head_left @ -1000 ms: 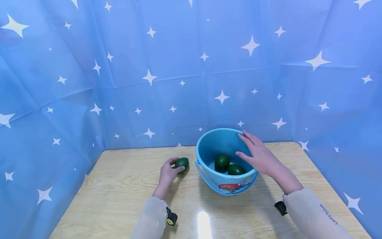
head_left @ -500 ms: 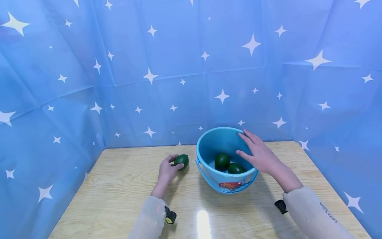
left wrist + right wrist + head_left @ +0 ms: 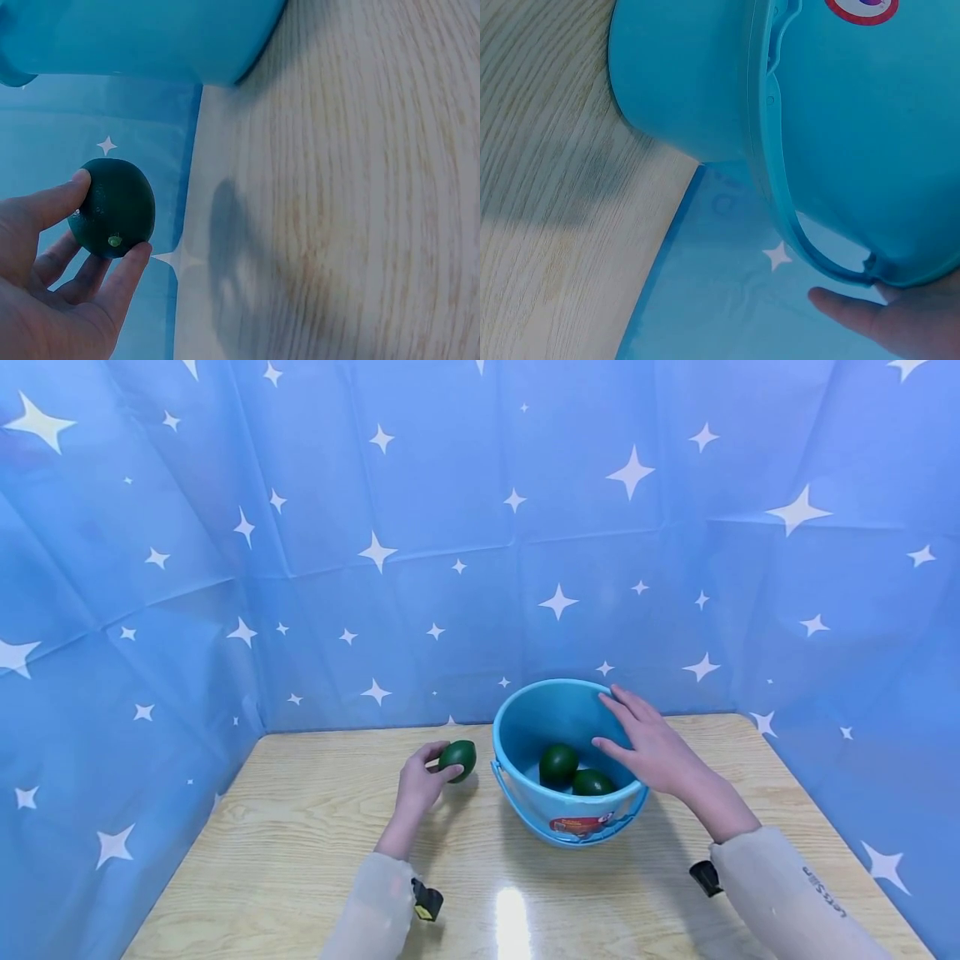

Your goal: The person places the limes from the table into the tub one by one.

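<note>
My left hand (image 3: 422, 785) pinches a dark green lime (image 3: 458, 761) left of the blue bucket (image 3: 525, 802). In the left wrist view, thumb and fingertips grip the lime (image 3: 114, 210), whose pale stem end shows; its shadow falls on the table apart from it. My right hand (image 3: 663, 758) lies at the bucket's right rim, fingers extended and spread, thumb over the opening. The right wrist view has part of that hand (image 3: 911, 319) beside the rim and handle. Inside the bucket are two more limes, one round-looking (image 3: 558, 766) and one nearer the front wall (image 3: 593, 782).
The bucket stands on a light wooden table (image 3: 300, 843), its handle (image 3: 517, 806) hanging down the front. A blue curtain with white stars (image 3: 450, 527) encloses the back and both sides. Sleeves and dark wrist straps (image 3: 427, 900) reach in from the near side.
My left hand has moved slightly up and away with the lime, which has turned a little in its grip. My right hand and the bucket stay as they were.
</note>
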`<state>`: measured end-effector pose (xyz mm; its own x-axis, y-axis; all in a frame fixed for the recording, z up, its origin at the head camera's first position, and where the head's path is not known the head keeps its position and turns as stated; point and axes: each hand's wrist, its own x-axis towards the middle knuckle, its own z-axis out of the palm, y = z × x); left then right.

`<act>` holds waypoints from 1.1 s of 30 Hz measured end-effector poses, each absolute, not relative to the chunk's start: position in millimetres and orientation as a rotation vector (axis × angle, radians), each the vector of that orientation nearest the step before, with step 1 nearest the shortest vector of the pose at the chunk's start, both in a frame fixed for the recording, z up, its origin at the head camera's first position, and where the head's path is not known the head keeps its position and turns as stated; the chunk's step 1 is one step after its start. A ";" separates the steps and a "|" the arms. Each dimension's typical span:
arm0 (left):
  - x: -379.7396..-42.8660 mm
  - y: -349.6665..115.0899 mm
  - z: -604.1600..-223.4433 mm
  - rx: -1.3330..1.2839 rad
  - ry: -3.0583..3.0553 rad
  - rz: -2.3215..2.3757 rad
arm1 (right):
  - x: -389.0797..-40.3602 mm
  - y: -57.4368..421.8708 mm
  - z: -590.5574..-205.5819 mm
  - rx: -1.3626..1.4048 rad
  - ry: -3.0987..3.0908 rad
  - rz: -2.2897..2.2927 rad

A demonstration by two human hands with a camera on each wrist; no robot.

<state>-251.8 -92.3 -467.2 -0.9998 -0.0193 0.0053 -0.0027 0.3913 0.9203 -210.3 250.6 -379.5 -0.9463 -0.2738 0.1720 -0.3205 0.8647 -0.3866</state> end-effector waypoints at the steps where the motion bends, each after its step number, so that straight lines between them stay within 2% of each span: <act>1: -251.5 -92.3 -466.1 0.020 -2.605 -1.732 | -210.5 250.8 -379.6 0.468 -2.928 0.635; 33: -239.1 -88.4 -427.2 -0.117 -2.467 -1.792 | -209.6 249.4 -379.2 0.464 -2.934 0.638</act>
<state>-239.1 -88.4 -427.2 -0.9930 0.0088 0.1179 0.1148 0.3086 0.9442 -209.6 249.4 -379.2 -0.9481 -0.2725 0.1638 -0.3159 0.8656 -0.3886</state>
